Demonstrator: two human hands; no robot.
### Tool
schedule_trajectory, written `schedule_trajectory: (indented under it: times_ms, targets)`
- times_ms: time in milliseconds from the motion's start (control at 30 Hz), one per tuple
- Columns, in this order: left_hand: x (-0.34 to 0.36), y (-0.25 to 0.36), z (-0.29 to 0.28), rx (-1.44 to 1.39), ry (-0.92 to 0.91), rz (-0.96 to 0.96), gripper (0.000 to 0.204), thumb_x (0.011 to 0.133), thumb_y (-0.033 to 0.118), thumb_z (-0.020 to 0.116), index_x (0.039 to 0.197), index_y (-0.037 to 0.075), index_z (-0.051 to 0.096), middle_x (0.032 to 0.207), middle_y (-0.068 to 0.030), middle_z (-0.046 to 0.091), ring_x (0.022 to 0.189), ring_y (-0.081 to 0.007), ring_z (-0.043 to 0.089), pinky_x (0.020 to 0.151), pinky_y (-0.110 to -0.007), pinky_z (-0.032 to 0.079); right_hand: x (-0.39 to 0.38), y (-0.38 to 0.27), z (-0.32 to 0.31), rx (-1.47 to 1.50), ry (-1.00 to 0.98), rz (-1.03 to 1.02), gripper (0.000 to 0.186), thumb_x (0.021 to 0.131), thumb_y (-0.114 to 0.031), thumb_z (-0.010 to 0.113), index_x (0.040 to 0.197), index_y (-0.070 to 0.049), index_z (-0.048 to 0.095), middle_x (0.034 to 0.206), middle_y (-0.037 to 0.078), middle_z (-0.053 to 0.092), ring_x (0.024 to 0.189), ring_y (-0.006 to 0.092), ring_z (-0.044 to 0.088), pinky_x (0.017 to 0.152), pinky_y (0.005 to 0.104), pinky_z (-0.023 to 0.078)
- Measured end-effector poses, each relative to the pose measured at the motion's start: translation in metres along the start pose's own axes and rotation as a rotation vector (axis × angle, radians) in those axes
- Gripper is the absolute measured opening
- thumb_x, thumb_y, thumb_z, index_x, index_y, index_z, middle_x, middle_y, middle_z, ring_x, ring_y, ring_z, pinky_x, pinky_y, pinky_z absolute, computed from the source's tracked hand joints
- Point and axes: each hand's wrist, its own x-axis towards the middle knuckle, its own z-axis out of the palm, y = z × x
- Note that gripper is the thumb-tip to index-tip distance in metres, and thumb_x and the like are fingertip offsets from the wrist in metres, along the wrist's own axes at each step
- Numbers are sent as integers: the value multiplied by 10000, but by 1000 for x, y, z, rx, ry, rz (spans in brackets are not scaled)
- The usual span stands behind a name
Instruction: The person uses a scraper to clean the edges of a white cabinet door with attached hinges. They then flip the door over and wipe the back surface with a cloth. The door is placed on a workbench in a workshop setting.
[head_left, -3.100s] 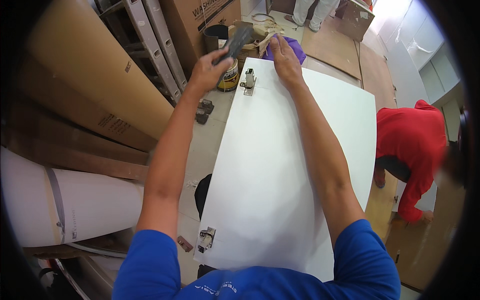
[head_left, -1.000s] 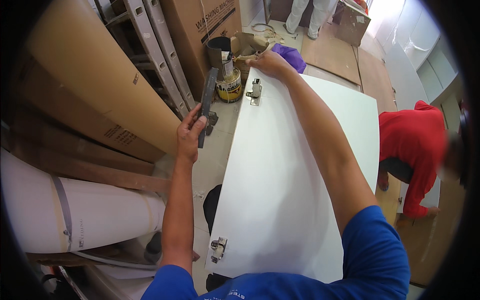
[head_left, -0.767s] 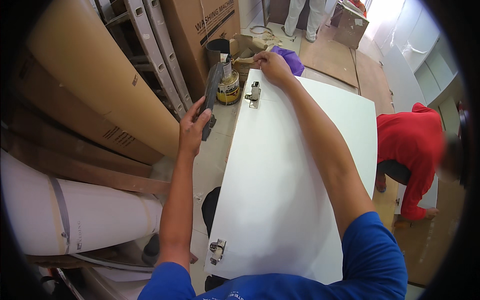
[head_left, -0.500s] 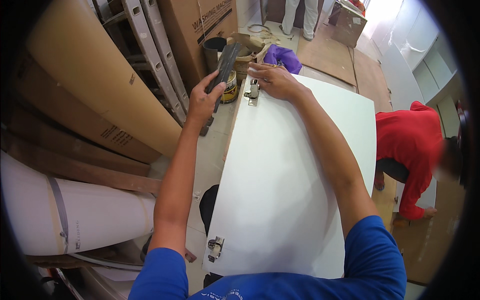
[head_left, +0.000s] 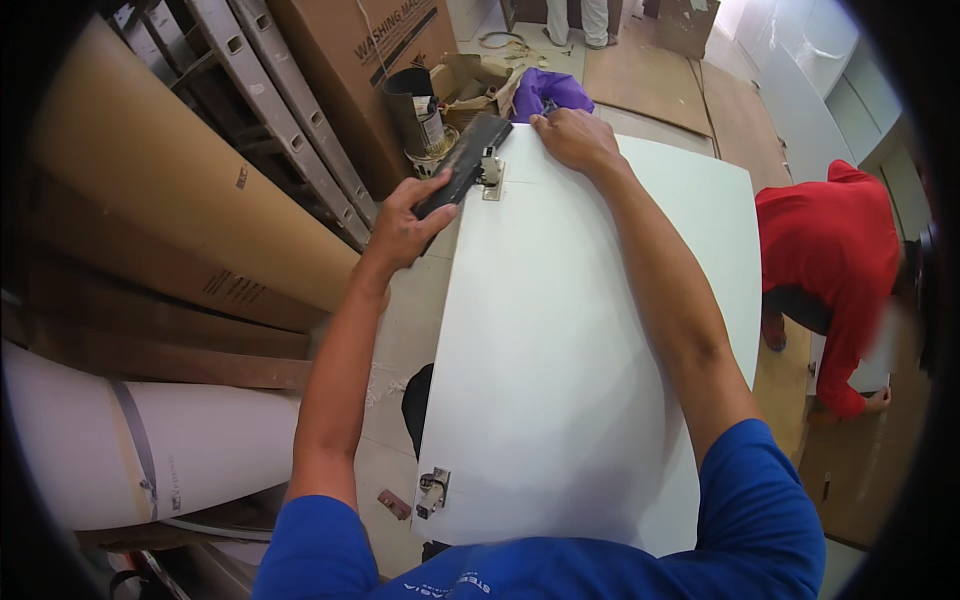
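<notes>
My left hand (head_left: 420, 220) grips a long, dark grey bar-shaped block (head_left: 471, 155), tilted along the upper left edge of a white panel (head_left: 550, 330) beside the upper metal hinge (head_left: 491, 175). My right hand (head_left: 572, 138) rests on the panel's far edge, fingers curled over it. A second metal hinge (head_left: 433, 492) is fixed near the panel's lower left corner.
Cardboard sheets (head_left: 170, 210), an aluminium ladder (head_left: 295, 140) and a white roll (head_left: 190, 450) line the left. A tall carton (head_left: 360, 90), containers (head_left: 415, 115) and a purple bag (head_left: 550, 90) stand beyond. A red-sleeved co-worker (head_left: 830, 260) crouches right; another person's legs (head_left: 585, 20) show behind.
My left hand has carried the dark block rightward from beside the panel onto its upper left edge, near the hinge. My right hand has shifted slightly along the far edge.
</notes>
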Motion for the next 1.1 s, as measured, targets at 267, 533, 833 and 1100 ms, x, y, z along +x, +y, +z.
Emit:
schedule_trajectory:
  times_ms: [267, 533, 833, 1100]
  targets:
    - [54, -13, 1, -61, 29, 48, 541, 926, 232, 838, 1418, 53, 704, 1103, -116, 704, 1048, -188, 659, 982, -320, 501, 3, -11, 4, 6, -24, -69, 562, 1085, -461, 457, 1023, -22, 803, 1136, 241, 770, 1134, 436, 699, 990, 541, 507]
    - [8, -20, -18, -149, -35, -114, 573, 918, 229, 835, 1448, 68, 687, 1153, -87, 692, 1126, -174, 644, 1033, -302, 473, 4, -16, 9, 27, -24, -99, 580, 1096, -469, 428, 1083, -16, 790, 1163, 242, 765, 1157, 431, 696, 1012, 535, 498]
    - [16, -38, -57, -291, -23, -135, 544, 911, 172, 839, 1429, 72, 704, 1203, -52, 695, 1157, -164, 641, 1082, -320, 470, -1, -17, 1, 171, 49, -1, 860, 1084, -694, 186, 1683, -88, 304, 1349, 244, 708, 1295, 424, 640, 1104, 509, 447]
    - [70, -35, -24, -118, -173, 115, 547, 919, 178, 804, 1445, 76, 694, 1184, -24, 682, 1104, -134, 631, 1018, -290, 478, 1, -25, 5, 172, 62, 24, 1182, 963, -917, 81, 1715, -5, 97, 1338, 248, 708, 1314, 427, 627, 1125, 484, 442]
